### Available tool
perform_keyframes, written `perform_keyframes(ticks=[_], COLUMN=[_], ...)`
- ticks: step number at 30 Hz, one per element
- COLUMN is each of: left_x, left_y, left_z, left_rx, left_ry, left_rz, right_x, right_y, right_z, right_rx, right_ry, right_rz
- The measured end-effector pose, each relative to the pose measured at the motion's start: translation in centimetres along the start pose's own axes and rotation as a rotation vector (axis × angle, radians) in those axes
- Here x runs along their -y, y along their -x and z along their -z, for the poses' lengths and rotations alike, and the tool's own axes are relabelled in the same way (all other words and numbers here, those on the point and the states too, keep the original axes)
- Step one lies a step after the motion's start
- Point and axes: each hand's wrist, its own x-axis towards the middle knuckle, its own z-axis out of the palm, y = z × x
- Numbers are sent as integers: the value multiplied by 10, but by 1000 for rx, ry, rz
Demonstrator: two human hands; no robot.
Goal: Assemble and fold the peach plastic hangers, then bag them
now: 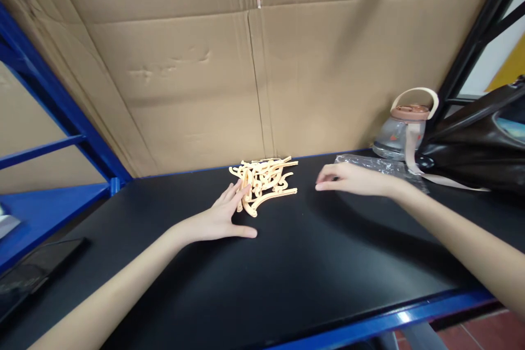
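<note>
A heap of pale orange curved plastic pieces [266, 178] lies on the black tabletop [287, 279], close to the cardboard at the back. Several pieces are slim bars with hooked or bent ends, tangled together. My left hand [223, 216] reaches the heap's left side, fingers spread and fingertips on the pieces there, thumb stretched out toward the right over the table. To the right of the heap, my right hand [342, 178] hovers over the tabletop, its fingers loosely bent and a small gap showing by the thumb. I see nothing in it.
A clear jug-like bottle [394, 134] with a brown lid and strap stands at the back right, beside crumpled clear plastic [369, 163] and a black bag [479, 136]. Cardboard [184, 87] walls the back. A dark flat object [36, 273] sits at the left edge.
</note>
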Motion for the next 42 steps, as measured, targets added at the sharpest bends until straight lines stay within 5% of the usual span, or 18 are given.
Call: perform_keyframes(ticks=[3,6,12,17,20,26,38,42], left_x=[13,15,3,-9,-27,-56,-57,-55], left_y=[-1,-8,-7,-3,2,12,11,12], left_z=[2,-3,-13,-21,-25,-26,-23,-28], left_rx=[-86,-220,-248,-425,-335,5,-20,-43], left_ry=[-81,-83,13,-290,-294,-191,-145,-153], left_rz=[44,51,-64,-85,-223,-417,-442,-418], right_x=[-18,-28,-15,27,53,65,57,55], right_y=[9,13,0,1,10,17,14,9], right_z=[25,35,19,-18,-36,-41,-43,-54], right_rx=[198,131,-136,-68,-54,2,-5,-136], right_ry=[17,202,350,336,376,420,353,297], right_rz=[-276,-342,-127,166,311,327,318,347])
